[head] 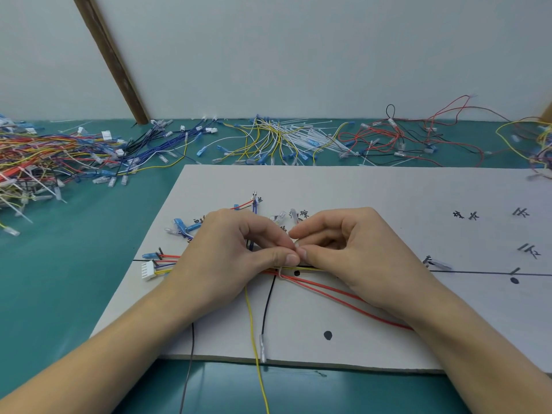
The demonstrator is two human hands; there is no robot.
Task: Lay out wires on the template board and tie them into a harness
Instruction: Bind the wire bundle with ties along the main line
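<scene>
While both hands meet at mid-frame, the left hand (236, 252) and right hand (352, 249) pinch a thin white cable tie (280, 271) looped round the wire bundle (298, 268) on the template board (388, 210). That bundle runs left to right along the board's drawn line, ending at a white connector (148, 270) on the left. Red wires (343, 294) slant toward lower right; a yellow wire (254, 339) and black wire (267, 306) drop toward the near edge. Farther back, loose wire heaps (59, 156) and cable ties (310, 135) litter the green table (59, 279).

Teal table (68, 279) with white template board (388, 198) at near edge, loose wire heaps (53, 156) along far edge.
</scene>
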